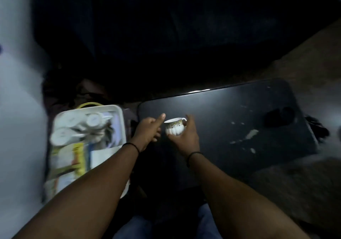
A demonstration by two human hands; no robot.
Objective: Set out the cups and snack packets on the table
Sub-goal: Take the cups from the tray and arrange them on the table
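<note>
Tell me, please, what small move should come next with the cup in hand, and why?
Probably lower the cup onto the dark table and let go. The right hand holds it upright just above the tabletop, while the left hand is beside it holding nothing, and more cups wait in the white tray.

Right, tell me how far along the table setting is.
Nothing looks set down yet: the dark table shows only pale marks. In hand: the right hand holds one white patterned cup above the table's left part, with the left hand beside it, forefinger out. Left to do: more cups and the snack packets remain in the white tray, though blurred.
</note>
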